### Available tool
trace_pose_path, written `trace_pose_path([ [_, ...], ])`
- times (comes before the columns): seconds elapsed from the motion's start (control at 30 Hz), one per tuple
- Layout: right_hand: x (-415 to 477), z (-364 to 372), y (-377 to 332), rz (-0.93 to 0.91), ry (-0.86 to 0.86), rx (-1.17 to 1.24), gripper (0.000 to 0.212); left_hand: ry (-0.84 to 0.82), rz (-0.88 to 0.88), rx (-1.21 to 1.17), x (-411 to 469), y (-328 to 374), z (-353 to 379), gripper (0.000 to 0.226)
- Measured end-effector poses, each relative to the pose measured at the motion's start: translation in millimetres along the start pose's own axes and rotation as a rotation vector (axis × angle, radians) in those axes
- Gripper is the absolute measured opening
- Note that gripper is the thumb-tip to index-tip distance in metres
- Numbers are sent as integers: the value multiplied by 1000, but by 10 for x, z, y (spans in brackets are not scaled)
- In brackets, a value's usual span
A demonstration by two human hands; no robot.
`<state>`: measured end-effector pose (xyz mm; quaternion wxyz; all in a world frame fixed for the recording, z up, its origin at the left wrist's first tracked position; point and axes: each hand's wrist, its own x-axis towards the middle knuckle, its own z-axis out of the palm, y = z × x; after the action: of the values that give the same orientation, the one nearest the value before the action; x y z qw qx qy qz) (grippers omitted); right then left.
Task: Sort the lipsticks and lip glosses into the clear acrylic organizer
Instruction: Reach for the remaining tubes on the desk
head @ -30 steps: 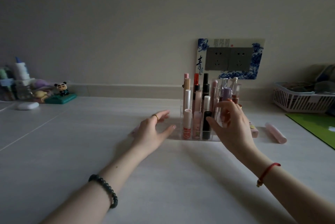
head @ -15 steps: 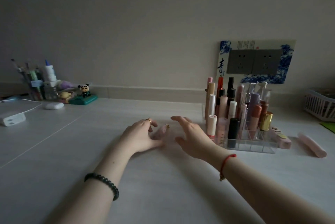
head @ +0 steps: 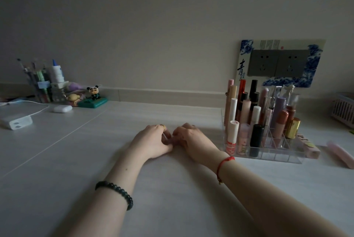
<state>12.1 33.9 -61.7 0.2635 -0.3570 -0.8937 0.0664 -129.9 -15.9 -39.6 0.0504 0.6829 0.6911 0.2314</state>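
Observation:
The clear acrylic organizer (head: 277, 155) stands at the right on the pale table, its back and left cells packed with upright lipsticks and glosses, its front-right cells bare. Left of it, my left hand (head: 151, 140) and my right hand (head: 193, 140) rest together on the table. Their fingertips meet around a small pale pink lip gloss (head: 169, 141), which is mostly hidden by the fingers. A pink boxed lipstick (head: 310, 149) lies against the organizer's right side, and a pink tube (head: 341, 156) lies further right.
A white basket (head: 342, 110) sits at the far right edge. At the back left are a pen holder (head: 38, 83), a panda figurine (head: 93, 93), a white earbud case (head: 62, 108) and a white charger (head: 16, 122) with its cable. A wall socket plate (head: 277, 63) is behind the organizer.
My right hand left the organizer and came down to the left. Both hands closed together around the small pink lip gloss on the table. The view swung left.

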Motion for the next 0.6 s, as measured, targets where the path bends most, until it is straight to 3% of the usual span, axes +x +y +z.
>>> trace_pose_path([
  [0.1,-85,-84,-19,-17,63,22,23,71,73,-107,2,15,-49,12],
  [0.23,-281,-335,-117,35,231,210,21,187,183,-473,-10,153,-127,8],
  [0.37,-604,-691,-215,65,338,431,29,151,290,-808,-44,424,-101,19],
  [0.5,-925,-1070,-17,102,453,508,15,115,268,-858,-14,583,105,30],
  [0.6,-1123,-1281,284,179,582,505,10,112,213,-849,-30,675,356,53],
])
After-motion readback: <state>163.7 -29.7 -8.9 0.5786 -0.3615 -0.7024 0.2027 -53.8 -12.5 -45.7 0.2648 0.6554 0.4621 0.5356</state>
